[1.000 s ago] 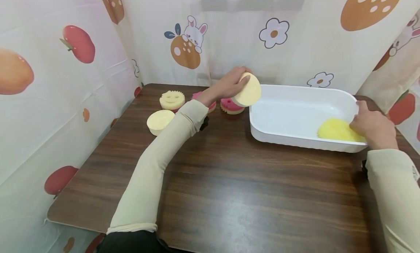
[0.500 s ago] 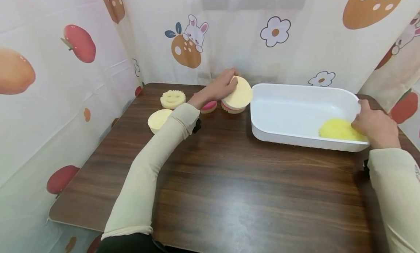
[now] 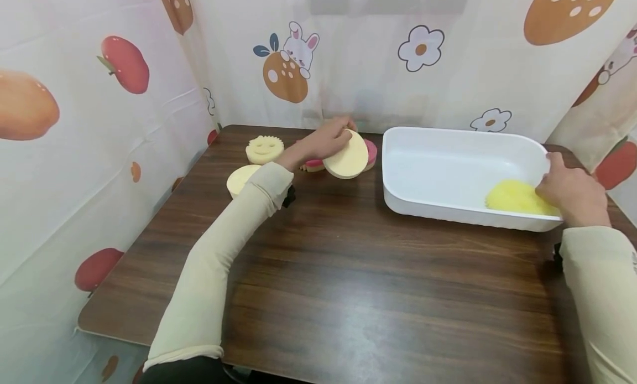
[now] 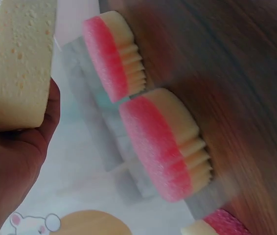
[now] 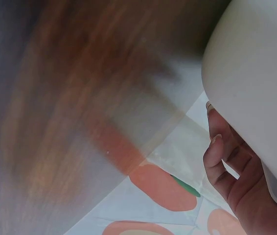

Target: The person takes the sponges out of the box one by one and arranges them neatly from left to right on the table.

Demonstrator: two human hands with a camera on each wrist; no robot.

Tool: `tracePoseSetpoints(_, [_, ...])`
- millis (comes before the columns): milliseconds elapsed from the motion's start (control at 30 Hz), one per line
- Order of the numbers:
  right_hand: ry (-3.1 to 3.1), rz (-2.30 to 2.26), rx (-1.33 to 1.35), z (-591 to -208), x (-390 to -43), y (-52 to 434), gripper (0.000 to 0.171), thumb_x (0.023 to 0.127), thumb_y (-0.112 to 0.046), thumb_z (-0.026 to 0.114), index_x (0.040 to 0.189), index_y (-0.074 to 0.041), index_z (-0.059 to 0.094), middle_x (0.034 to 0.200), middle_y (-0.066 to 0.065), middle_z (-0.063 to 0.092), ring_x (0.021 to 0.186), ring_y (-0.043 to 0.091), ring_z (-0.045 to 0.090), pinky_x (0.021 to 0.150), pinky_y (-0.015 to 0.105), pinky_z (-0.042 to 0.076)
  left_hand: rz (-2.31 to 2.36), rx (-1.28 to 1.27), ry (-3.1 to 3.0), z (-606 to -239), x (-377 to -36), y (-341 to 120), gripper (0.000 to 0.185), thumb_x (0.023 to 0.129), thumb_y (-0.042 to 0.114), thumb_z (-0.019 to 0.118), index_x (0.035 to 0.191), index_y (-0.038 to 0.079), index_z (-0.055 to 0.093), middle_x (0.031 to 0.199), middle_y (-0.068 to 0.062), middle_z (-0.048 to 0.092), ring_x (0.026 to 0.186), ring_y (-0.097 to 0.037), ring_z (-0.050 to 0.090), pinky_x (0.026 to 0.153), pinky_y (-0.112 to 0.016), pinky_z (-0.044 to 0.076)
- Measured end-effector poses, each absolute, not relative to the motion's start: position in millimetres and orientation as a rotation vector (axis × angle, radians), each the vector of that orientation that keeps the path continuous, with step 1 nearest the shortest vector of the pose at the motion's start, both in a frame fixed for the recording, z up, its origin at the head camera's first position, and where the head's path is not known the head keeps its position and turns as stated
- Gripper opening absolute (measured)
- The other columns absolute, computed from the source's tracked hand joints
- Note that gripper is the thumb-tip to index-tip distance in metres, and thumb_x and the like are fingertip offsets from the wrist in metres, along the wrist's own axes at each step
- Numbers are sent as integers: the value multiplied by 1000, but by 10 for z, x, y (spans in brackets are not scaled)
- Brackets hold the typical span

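My left hand (image 3: pixel 325 139) pinches a round pale-yellow sponge (image 3: pixel 346 158) by its edge, face tilted toward me. In the left wrist view the porous side of that sponge (image 4: pixel 23 63) shows between thumb and fingers. Close by are two pink-and-cream sponges with scalloped edges, one pink sponge (image 3: pixel 371 154) to the right and another pink sponge (image 3: pixel 313 165) partly hidden by the hand. At the far right my right hand (image 3: pixel 572 191) grips the rim of a white tray (image 3: pixel 438 168). Fingers (image 5: pixel 219 169) curl under the tray's outside in the right wrist view.
A bright yellow sponge (image 3: pixel 517 197) lies inside the tray, at its right end. On the left stand a smiley-faced cream sponge (image 3: pixel 264 150) and a plain round sponge (image 3: pixel 241 179). The brown table (image 3: pixel 348 273) meets a printed curtain (image 3: pixel 358 68) behind.
My left hand has moved left with the pale sponge, from beside the tray's left end, uncovering the right-hand pink sponge. The right hand stays on the tray.
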State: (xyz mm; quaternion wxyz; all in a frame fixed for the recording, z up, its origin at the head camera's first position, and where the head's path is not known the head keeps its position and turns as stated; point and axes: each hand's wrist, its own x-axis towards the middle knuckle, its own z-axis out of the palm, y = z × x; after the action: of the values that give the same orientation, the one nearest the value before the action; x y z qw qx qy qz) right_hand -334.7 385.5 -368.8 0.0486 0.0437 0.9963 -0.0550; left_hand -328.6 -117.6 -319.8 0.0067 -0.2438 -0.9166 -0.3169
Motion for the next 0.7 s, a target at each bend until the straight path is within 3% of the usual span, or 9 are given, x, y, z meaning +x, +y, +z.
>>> tracePoseSetpoints(267, [3028, -170, 121, -3684, -3341, 3835, 74, 97, -24, 42, 154, 0, 2, 112, 42, 45, 83, 48, 54, 67, 57, 44, -986, -725, -2963, -3290, -3222, -1349, 33, 100, 21, 37, 122, 3, 55, 123, -14, 57, 94, -19, 52, 75, -27, 45])
tracePoseSetpoints(533, [3036, -128, 157, -3694, -3367, 3841, 72, 97, -22, 41, 154, 1, 4, 115, 42, 45, 84, 48, 54, 68, 58, 46, -837, -673, -3114, -3322, -3168, -1489, 40, 102, 27, 34, 131, 6, 52, 139, -14, 52, 116, -24, 52, 96, -38, 45])
tracePoseSetpoints(700, [3035, -125, 156, -3709, -3402, 3875, 72, 97, -23, 41, 154, 1, 4, 116, 43, 45, 86, 50, 55, 69, 61, 46, -760, -687, -3206, -3342, -3120, -1580, 38, 104, 26, 33, 130, 8, 54, 140, -14, 52, 128, -25, 49, 107, -41, 41])
